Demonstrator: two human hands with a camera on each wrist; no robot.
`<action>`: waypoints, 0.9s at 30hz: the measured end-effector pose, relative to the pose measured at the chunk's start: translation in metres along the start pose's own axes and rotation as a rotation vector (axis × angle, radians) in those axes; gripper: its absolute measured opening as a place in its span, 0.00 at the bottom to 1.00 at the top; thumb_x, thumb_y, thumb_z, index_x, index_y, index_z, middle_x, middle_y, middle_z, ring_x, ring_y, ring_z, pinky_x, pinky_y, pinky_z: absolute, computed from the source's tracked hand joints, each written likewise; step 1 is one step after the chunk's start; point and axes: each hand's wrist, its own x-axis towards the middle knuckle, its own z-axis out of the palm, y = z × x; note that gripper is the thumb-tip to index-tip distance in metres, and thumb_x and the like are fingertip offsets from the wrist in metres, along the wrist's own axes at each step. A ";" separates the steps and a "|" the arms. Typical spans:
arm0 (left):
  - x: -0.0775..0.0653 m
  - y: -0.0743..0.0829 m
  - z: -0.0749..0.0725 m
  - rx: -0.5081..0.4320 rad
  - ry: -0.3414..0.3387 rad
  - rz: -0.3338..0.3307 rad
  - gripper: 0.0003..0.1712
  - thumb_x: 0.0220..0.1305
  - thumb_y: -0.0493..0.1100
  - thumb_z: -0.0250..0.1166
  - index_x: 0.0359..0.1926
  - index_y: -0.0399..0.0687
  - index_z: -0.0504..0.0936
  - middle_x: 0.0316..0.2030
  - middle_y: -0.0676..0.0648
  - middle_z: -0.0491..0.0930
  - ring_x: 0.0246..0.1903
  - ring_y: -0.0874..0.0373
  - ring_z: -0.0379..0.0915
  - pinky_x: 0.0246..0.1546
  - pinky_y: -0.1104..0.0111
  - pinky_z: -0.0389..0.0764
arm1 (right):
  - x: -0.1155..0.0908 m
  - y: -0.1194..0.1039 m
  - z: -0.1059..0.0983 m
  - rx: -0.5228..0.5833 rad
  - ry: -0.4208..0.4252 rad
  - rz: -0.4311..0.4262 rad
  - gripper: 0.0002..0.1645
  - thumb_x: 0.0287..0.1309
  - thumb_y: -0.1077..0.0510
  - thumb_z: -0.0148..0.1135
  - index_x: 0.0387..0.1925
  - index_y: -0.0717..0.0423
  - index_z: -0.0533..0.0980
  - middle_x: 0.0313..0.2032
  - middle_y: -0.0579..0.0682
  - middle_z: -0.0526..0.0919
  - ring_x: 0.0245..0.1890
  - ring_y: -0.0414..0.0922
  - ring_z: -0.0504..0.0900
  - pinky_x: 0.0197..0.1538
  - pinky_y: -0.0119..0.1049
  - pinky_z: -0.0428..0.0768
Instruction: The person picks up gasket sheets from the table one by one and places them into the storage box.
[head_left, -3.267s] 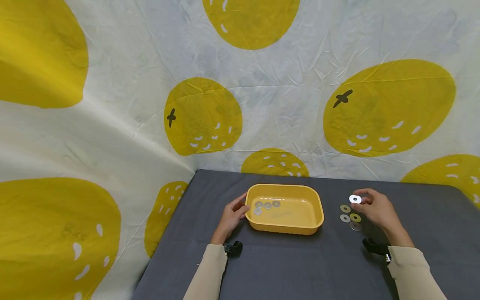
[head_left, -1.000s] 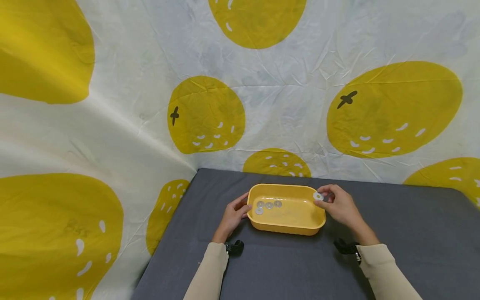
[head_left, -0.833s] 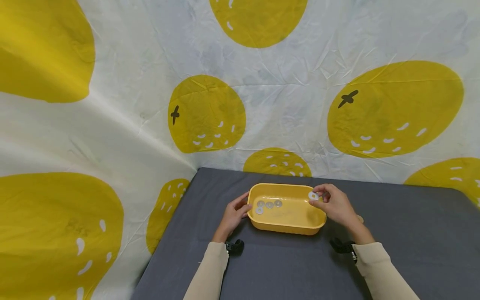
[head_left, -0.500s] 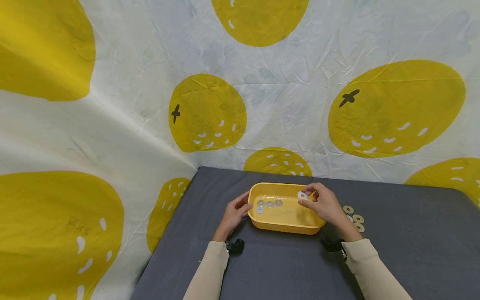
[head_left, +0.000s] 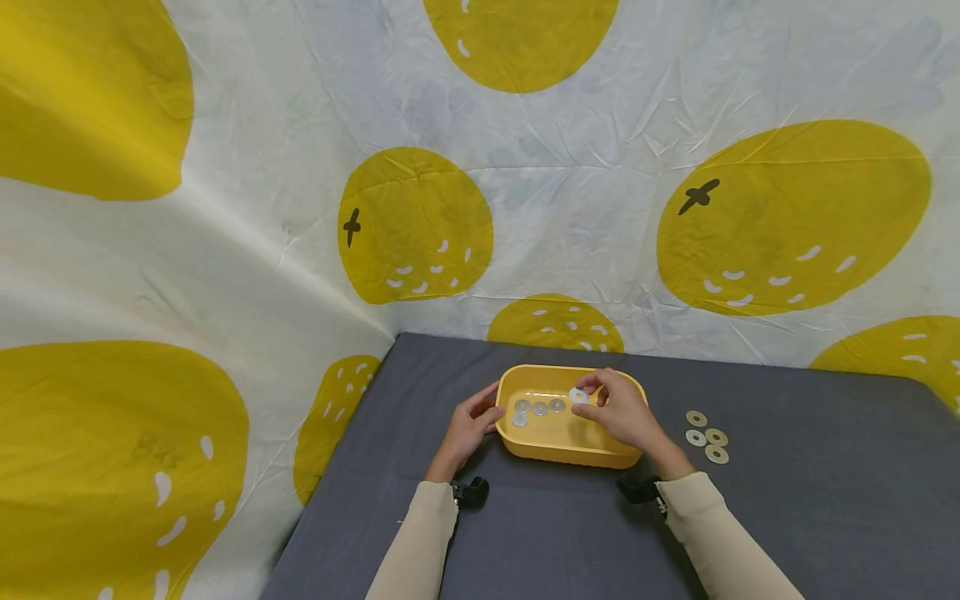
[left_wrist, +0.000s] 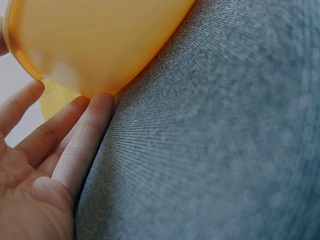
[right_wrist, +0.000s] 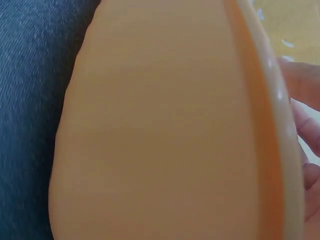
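A yellow plastic tray (head_left: 573, 454) sits on the dark cloth. My left hand (head_left: 462, 433) holds its left end, thumb at the rim and fingertips against the outer wall; the left wrist view has these fingers (left_wrist: 80, 142) on the wall (left_wrist: 115, 40). Over the tray's inside, my right hand (head_left: 622, 408) pinches a silvery flat washer (head_left: 578, 396) between thumb and fingers. Several washers (head_left: 540, 408) lie on the tray floor, toward the left. In the right wrist view the tray's outer wall (right_wrist: 160, 125) hides most of the right hand (right_wrist: 307, 130) and the washer.
Several more washers, some brassy (head_left: 716, 437) and one silvery (head_left: 695, 437), lie on the cloth right of the tray. A dark grey cloth (head_left: 555, 533) covers the table. Behind it hangs a white curtain (head_left: 570, 225) printed with yellow fruit.
My right hand has picked a washer from the group on the right and carried it left over the tray rim to above the tray's middle. The left hand stays on the tray's left end.
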 end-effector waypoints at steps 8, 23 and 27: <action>0.000 -0.002 -0.001 -0.003 -0.004 -0.004 0.31 0.72 0.44 0.65 0.73 0.62 0.71 0.64 0.39 0.78 0.57 0.49 0.81 0.50 0.63 0.87 | 0.004 -0.003 0.012 0.010 -0.033 0.011 0.17 0.57 0.60 0.75 0.47 0.60 0.81 0.42 0.56 0.81 0.32 0.46 0.71 0.34 0.33 0.70; 0.000 -0.001 -0.001 0.009 -0.008 0.007 0.30 0.71 0.46 0.66 0.72 0.65 0.73 0.63 0.40 0.79 0.57 0.51 0.81 0.51 0.64 0.87 | 0.017 -0.003 0.042 0.025 -0.080 0.029 0.18 0.53 0.63 0.77 0.45 0.60 0.81 0.39 0.55 0.78 0.30 0.44 0.69 0.35 0.32 0.70; 0.001 -0.001 -0.001 0.014 0.003 0.011 0.30 0.72 0.45 0.65 0.72 0.63 0.73 0.63 0.39 0.79 0.56 0.52 0.81 0.51 0.64 0.87 | 0.021 -0.004 0.049 0.028 -0.100 0.024 0.16 0.54 0.63 0.77 0.44 0.60 0.81 0.38 0.55 0.78 0.31 0.44 0.70 0.36 0.32 0.70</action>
